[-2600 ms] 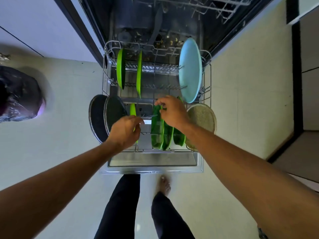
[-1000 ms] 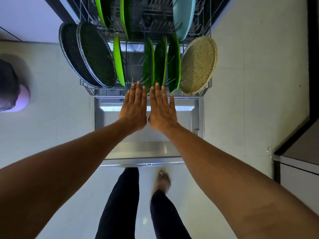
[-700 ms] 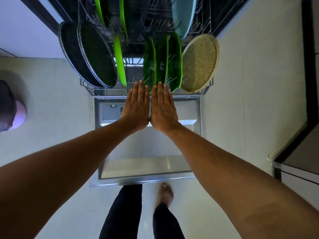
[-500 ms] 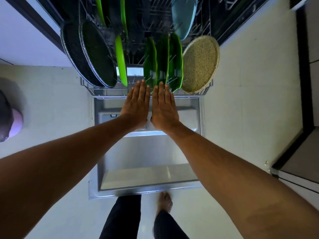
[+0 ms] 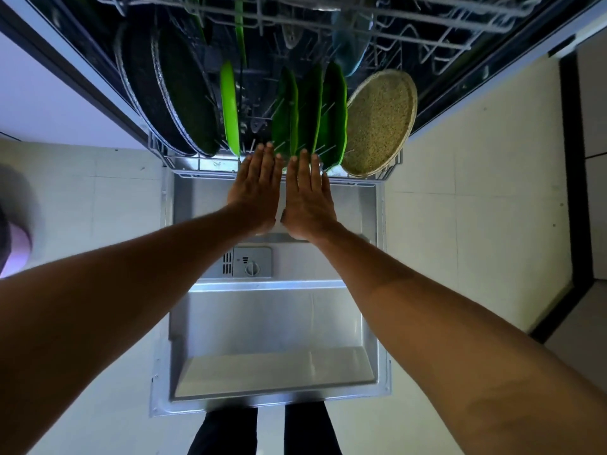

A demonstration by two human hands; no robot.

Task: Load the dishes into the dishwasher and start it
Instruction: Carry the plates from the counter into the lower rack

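The lower rack (image 5: 184,165) of the open dishwasher stands mostly inside the tub, loaded with upright dishes. Two dark round plates (image 5: 184,93) fill its left side, a bright green plate (image 5: 229,110) stands beside them, three dark green plates (image 5: 308,110) sit in the middle, and a speckled beige plate (image 5: 377,123) is at the right. A pale blue plate (image 5: 349,44) shows further back. My left hand (image 5: 256,188) and my right hand (image 5: 307,195) lie flat side by side, fingers straight, fingertips against the rack's front edge.
The steel door (image 5: 272,323) lies open flat below my arms, with the detergent dispenser (image 5: 244,262) in its middle. The upper wire rack (image 5: 427,24) hangs above. Pale floor tiles flank the door. A dark cabinet edge (image 5: 571,192) runs at right. My legs stand at the door's front.
The rack with its dishes has slid further into the dishwasher under my two flat hands. More of the open door now shows, including the detergent dispenser.
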